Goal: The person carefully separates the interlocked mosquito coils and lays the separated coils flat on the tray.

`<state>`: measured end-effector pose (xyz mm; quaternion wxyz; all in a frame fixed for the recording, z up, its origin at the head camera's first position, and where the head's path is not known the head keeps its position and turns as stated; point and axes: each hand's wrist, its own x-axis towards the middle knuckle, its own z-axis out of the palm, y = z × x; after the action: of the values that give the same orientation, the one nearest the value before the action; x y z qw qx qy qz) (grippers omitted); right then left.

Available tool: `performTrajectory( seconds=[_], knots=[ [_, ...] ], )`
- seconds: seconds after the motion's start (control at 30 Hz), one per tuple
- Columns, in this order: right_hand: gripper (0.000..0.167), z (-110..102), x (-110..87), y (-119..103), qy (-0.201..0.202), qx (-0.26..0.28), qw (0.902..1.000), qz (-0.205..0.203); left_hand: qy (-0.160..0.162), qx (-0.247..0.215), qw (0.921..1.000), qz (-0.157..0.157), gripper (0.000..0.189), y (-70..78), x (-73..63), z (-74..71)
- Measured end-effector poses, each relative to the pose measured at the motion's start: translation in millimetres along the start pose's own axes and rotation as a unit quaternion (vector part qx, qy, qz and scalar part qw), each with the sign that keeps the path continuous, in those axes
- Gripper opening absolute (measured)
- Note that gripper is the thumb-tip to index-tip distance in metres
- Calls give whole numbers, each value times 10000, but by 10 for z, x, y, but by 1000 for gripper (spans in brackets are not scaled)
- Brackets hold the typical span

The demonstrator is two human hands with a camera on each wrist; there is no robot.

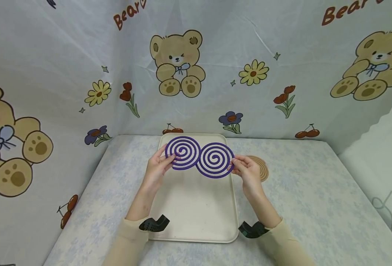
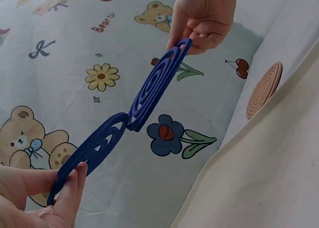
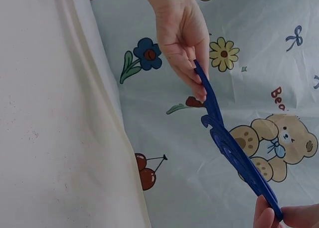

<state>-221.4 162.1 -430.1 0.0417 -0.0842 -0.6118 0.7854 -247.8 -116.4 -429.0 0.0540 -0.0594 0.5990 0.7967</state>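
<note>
Two flat purple-blue mosquito coils stretch side by side above the tray, their rims meeting in the middle. My left hand [image 1: 156, 167] pinches the outer edge of the left coil [image 1: 182, 152] between thumb and fingers. On the other side, my right hand [image 1: 249, 171] pinches the outer edge of the right coil [image 1: 215, 159]. The left wrist view shows both coils nearly edge-on, tilted, with the right coil [image 2: 154, 86] higher. Whether they are hooked together or only touching, I cannot tell. Partly hidden behind my right hand lies a brown coil [image 1: 264, 170] on the table.
A cream rectangular tray [image 1: 196, 210] lies on the pale blue mottled table [image 1: 299, 207], beneath the coils. A white cloth [image 1: 215, 99] printed with bears and flowers hangs behind the table and along its left side. Dark wrist cameras [image 1: 154, 224] sit at both cuffs.
</note>
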Motion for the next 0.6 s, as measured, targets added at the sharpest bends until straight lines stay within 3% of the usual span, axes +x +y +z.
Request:
performTrajectory(
  seconds=[0.23,0.37,0.6],
  knots=[
    [14,-32,49,31,78,75,9999,-12,619,-342,9975,66,64,-128,144,-92],
    [12,-36,75,42,116,95,9999,13,807,-219,9965,59,63,-252,254,-168],
    [10,-42,77,71,156,70,9998,58,1298,-54,9911,-276,63,-460,399,-308]
  ],
)
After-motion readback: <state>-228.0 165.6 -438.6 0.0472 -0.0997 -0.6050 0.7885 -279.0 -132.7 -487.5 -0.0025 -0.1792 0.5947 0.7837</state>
